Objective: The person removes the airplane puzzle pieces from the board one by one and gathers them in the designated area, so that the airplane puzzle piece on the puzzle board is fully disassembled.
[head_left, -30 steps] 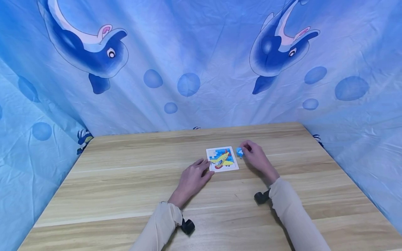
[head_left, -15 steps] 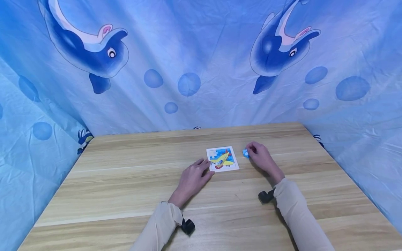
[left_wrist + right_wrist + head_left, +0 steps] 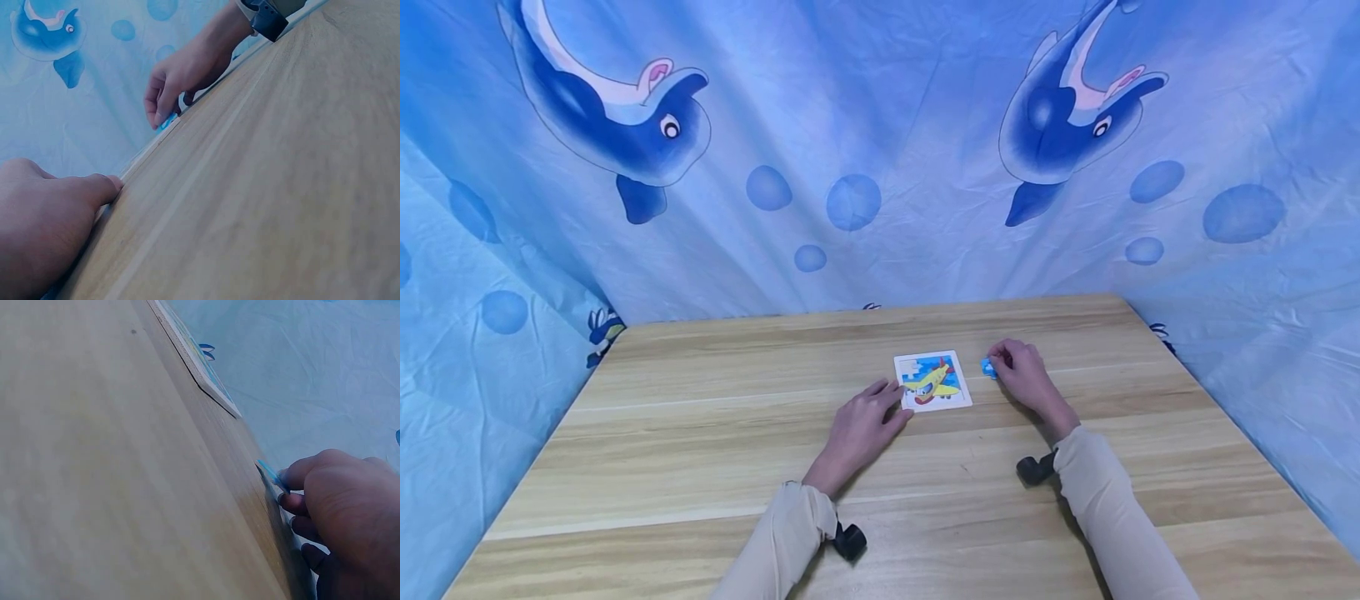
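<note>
Right grip pinches the blue puzzle piece just right of the airplane puzzle, whose unfilled upper-left corner lies nearer the left grip, loosely extended at the puzzle's left edge.

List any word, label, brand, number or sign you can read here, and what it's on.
None readable.
Puzzle: any print is too small to read.
Blue piece in the right hand: too small to tell.
Wrist cameras: no legible marking.
Curtain: no lettering visible.
</note>
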A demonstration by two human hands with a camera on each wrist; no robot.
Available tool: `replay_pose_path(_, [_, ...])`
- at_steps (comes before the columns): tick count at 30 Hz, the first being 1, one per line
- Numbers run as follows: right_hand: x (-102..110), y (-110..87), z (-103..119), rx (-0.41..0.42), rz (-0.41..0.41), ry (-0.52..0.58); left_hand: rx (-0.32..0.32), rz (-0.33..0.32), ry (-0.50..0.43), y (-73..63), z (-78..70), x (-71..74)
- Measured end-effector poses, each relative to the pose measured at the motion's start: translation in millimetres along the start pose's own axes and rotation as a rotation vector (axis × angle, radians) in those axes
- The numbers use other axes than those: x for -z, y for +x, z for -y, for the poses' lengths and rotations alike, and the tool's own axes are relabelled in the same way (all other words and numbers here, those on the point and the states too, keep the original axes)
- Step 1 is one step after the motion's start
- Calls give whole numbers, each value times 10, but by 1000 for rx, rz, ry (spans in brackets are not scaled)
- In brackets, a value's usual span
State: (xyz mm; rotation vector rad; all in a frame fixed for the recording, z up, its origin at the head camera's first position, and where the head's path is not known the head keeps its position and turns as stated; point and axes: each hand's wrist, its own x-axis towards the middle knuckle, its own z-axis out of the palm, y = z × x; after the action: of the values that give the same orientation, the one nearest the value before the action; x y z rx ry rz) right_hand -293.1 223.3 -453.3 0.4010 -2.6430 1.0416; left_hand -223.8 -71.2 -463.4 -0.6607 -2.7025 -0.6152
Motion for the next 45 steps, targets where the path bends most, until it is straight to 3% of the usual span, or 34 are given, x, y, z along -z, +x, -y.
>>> replay_pose_path(8, [4,-15,-2,-11,15,-19,-3,-5,0,-4,0,-2])
replay_pose_path(18, [79,-13,-22,-12,-16,105,-6,-6,1,-10,6,2])
replay_pose_path(27, [122,-6,81,-23,-34,124,-8,-15,-2,-3,16,-3])
replay_pose_path(45, [-183,92,361,11,58,122,-16,-11,-2,4,13,-6])
